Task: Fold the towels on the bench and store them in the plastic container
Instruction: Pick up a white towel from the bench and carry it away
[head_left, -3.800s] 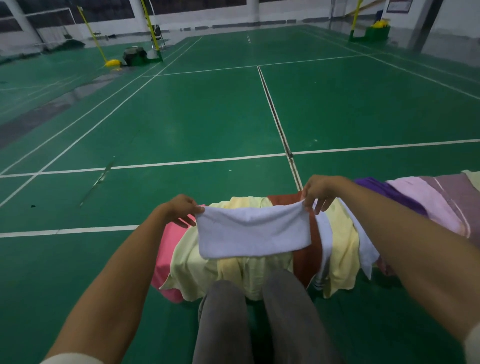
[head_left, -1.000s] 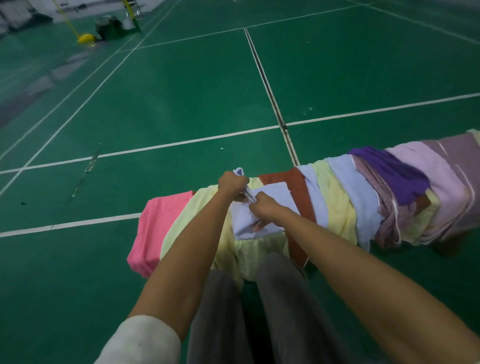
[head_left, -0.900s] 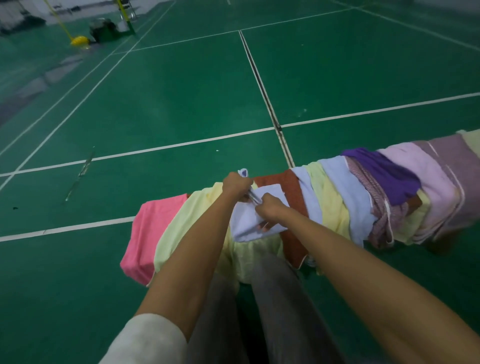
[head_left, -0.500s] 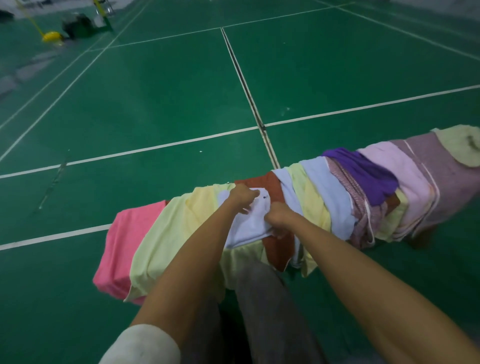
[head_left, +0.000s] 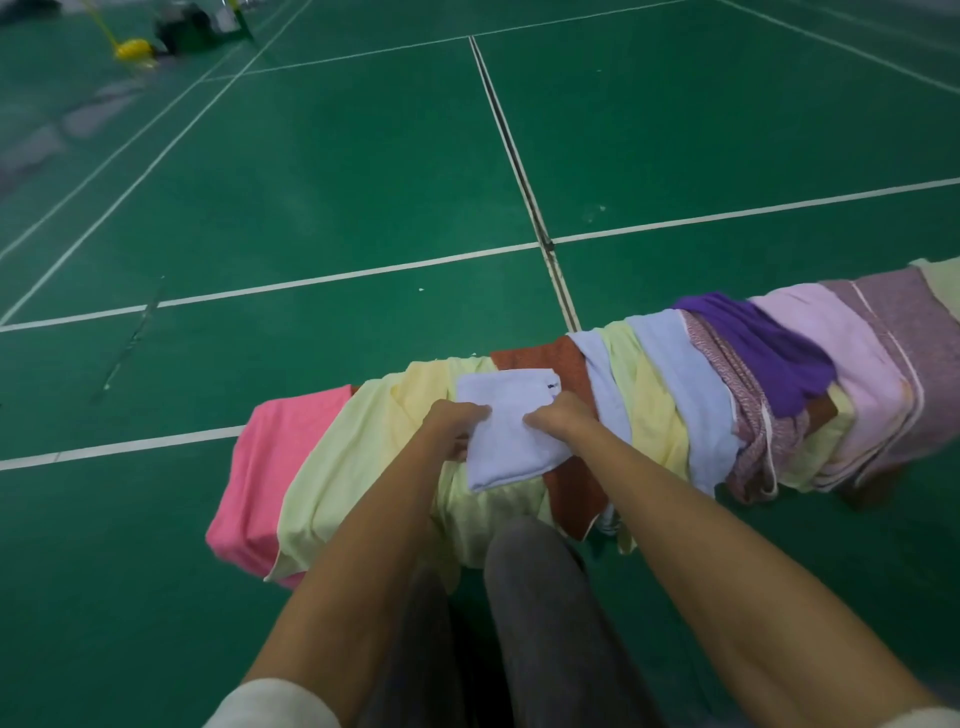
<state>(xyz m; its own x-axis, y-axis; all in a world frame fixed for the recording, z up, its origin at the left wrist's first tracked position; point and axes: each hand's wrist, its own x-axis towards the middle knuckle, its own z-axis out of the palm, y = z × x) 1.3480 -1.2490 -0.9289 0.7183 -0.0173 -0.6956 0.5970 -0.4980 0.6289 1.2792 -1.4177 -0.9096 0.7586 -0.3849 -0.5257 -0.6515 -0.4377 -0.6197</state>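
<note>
A small pale-blue towel (head_left: 511, 428), folded into a compact rectangle, lies on top of the towels draped over the bench in front of me. My left hand (head_left: 454, 422) holds its left edge, fingers on top and thumb tucked below. My right hand (head_left: 560, 418) grips its right edge with curled fingers. Under it lie a pale yellow towel (head_left: 353, 467) and a rust-brown towel (head_left: 569, 361). The bench itself is hidden by cloth. No plastic container shows in this view.
More towels hang along the bench: pink (head_left: 275, 467) at the left end, light blue (head_left: 675, 400), purple (head_left: 753, 353), lilac (head_left: 852, 364) and mauve (head_left: 919, 322) to the right. My grey-trousered legs (head_left: 535, 597) stand against the bench. Green court floor (head_left: 322, 182) with white lines stretches beyond.
The towel, first held stretched wide between both hands, has been folded in half and laid flat on the bench. My hands have moved from one shared corner to its two sides.
</note>
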